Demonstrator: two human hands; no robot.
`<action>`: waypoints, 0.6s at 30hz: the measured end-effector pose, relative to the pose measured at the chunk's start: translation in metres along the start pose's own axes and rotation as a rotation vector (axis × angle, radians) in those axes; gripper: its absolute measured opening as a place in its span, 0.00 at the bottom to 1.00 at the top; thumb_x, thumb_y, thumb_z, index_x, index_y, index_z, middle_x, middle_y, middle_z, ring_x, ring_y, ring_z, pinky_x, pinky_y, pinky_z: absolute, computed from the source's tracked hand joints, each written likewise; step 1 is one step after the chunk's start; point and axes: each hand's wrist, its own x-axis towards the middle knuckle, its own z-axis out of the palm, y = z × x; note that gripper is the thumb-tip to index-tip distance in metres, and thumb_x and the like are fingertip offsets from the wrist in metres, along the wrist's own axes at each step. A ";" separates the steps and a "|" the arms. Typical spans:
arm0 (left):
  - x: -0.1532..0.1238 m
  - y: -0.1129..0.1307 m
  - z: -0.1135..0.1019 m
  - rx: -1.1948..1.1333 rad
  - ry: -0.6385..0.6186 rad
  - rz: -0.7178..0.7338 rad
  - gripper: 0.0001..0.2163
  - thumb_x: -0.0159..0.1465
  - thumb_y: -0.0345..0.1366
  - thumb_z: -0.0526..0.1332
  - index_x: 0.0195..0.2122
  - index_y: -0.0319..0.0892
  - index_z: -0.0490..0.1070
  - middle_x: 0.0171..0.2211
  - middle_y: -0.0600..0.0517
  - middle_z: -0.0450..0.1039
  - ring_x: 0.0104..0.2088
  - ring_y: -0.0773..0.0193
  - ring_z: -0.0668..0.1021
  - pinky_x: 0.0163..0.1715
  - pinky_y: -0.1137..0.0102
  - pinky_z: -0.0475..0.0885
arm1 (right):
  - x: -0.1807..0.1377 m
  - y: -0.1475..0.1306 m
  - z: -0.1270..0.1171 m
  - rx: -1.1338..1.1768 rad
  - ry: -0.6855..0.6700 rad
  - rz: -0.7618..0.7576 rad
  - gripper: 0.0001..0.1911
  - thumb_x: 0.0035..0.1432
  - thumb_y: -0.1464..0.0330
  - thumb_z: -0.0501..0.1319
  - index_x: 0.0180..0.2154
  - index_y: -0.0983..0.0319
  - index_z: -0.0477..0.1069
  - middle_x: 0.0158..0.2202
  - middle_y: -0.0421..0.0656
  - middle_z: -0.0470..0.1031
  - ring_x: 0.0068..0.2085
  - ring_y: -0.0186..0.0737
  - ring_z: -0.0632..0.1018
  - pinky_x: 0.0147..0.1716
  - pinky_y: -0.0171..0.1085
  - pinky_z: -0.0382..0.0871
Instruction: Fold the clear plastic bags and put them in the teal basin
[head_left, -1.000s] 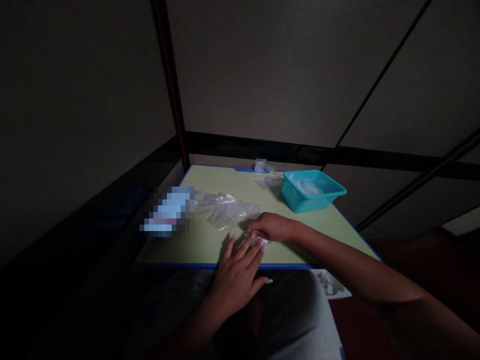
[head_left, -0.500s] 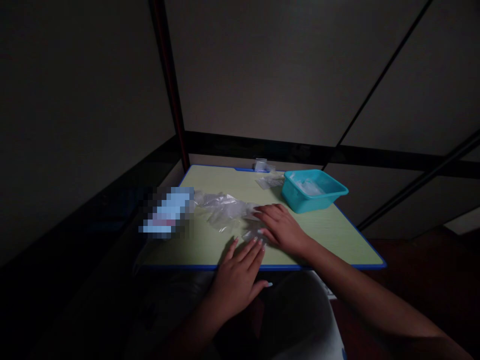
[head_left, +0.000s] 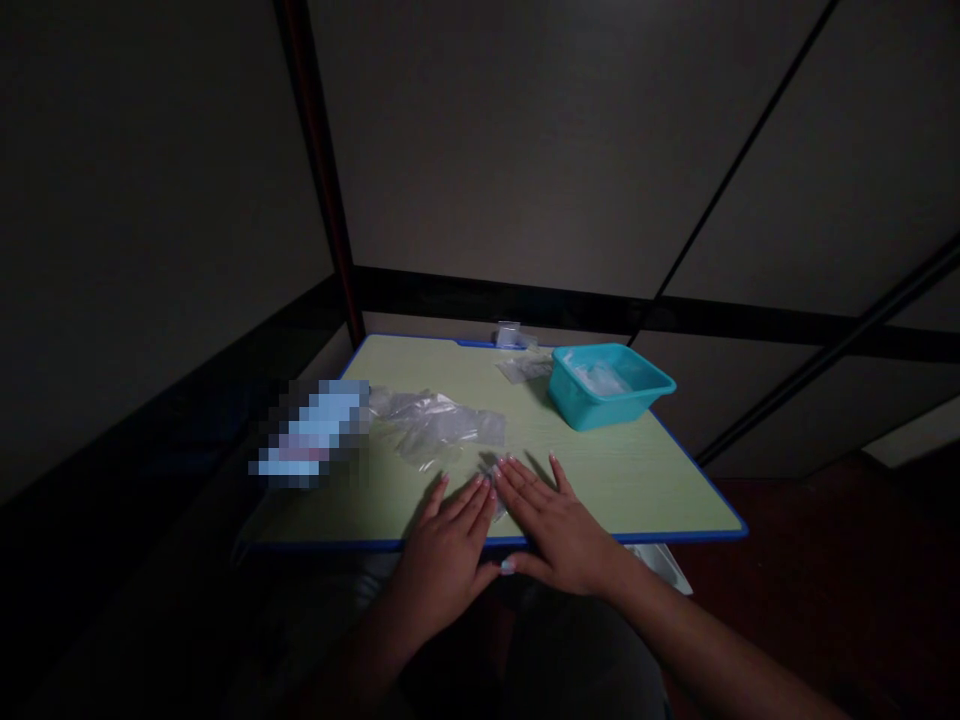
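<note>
My left hand [head_left: 444, 553] lies flat on the near edge of the pale green table [head_left: 637, 480], fingers stretched out. My right hand [head_left: 556, 525] lies flat beside it, fingers spread. Between the fingertips of both hands a small clear plastic bag [head_left: 495, 497] is pressed onto the table, mostly covered. Just beyond the hands lies a larger crumpled clear plastic bag [head_left: 431, 420]. Neither hand grips anything.
A teal plastic tub [head_left: 609, 384] with clear bags inside stands at the back right. More small clear bags [head_left: 523, 366] lie at the far edge. A blurred-out object [head_left: 311, 437] rests at the table's left edge. Dark walls close in behind.
My right hand drew back from the middle of the table to the near edge and flattened beside my left hand. The view shifted slightly to the right.
</note>
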 end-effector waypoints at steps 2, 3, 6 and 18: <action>-0.002 0.001 0.000 -0.006 0.020 0.008 0.26 0.63 0.48 0.56 0.59 0.41 0.60 0.60 0.44 0.60 0.61 0.54 0.62 0.62 0.51 0.46 | -0.004 -0.006 0.001 -0.003 0.021 -0.014 0.46 0.57 0.45 0.49 0.66 0.64 0.36 0.66 0.52 0.43 0.65 0.51 0.48 0.60 0.59 0.25; -0.003 0.002 0.000 -0.011 0.028 0.007 0.26 0.62 0.47 0.56 0.59 0.42 0.59 0.61 0.45 0.59 0.61 0.54 0.61 0.62 0.51 0.45 | -0.007 -0.009 0.004 -0.007 0.036 -0.019 0.47 0.56 0.45 0.51 0.66 0.64 0.37 0.65 0.53 0.45 0.65 0.51 0.51 0.60 0.58 0.26; -0.002 0.005 0.000 -0.024 0.028 -0.006 0.25 0.62 0.45 0.57 0.59 0.42 0.59 0.62 0.46 0.56 0.62 0.53 0.58 0.62 0.51 0.45 | -0.020 -0.015 0.020 -0.045 0.163 0.002 0.39 0.59 0.54 0.56 0.64 0.64 0.46 0.62 0.53 0.57 0.62 0.50 0.60 0.61 0.56 0.29; 0.082 0.047 -0.011 -0.129 -0.019 0.199 0.32 0.58 0.41 0.63 0.62 0.48 0.52 0.62 0.49 0.56 0.60 0.52 0.62 0.59 0.49 0.55 | -0.083 0.052 -0.006 -0.109 0.744 0.139 0.15 0.59 0.75 0.55 0.46 0.56 0.70 0.39 0.41 0.79 0.42 0.40 0.78 0.51 0.45 0.61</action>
